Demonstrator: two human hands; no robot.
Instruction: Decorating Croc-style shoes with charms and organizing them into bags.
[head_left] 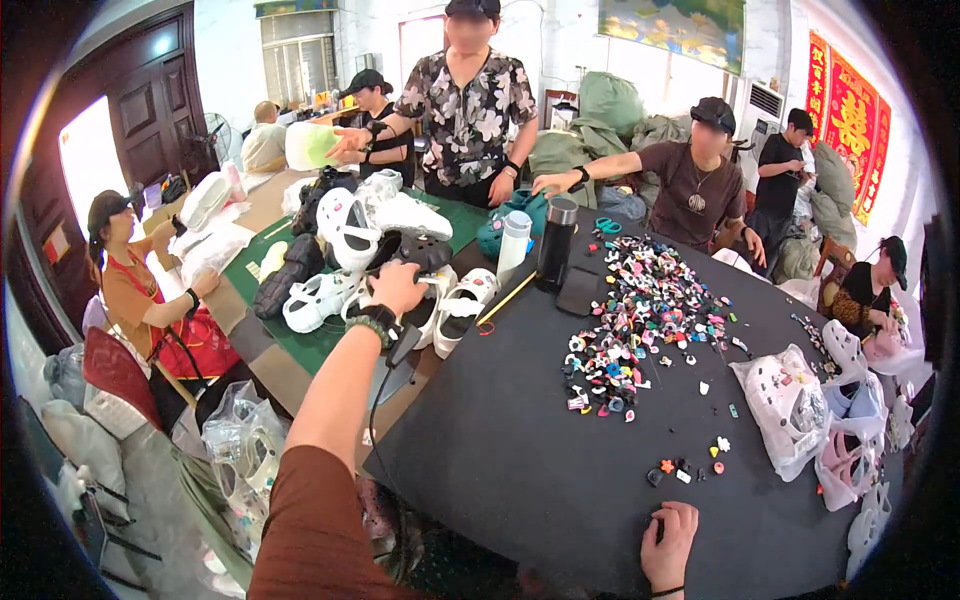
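My left hand (pixel 398 290) reaches into a pile of clogs, its fingers bent over a white clog (pixel 430 308); their tips are partly hidden. Just beyond it lies a black clog (pixel 420 252). Another white clog (pixel 466 308) with a charm stands to the right, and more white clogs (pixel 347 232) are heaped behind. My right hand (pixel 672 545) rests on the dark table (pixel 520 430) near its front edge, fingers curled in around something small and dark that I cannot make out. Several small charms (pixel 683 470) lie just past it.
A large heap of colourful charms (pixel 640 320) spreads over the table. Behind my left hand stand a black bottle (pixel 556 245) and a white bottle (pixel 513 245). Bagged clogs (pixel 785 410) line the right edge. A cable (pixel 374 420) hangs beside my left forearm. Several co-workers surround the tables.
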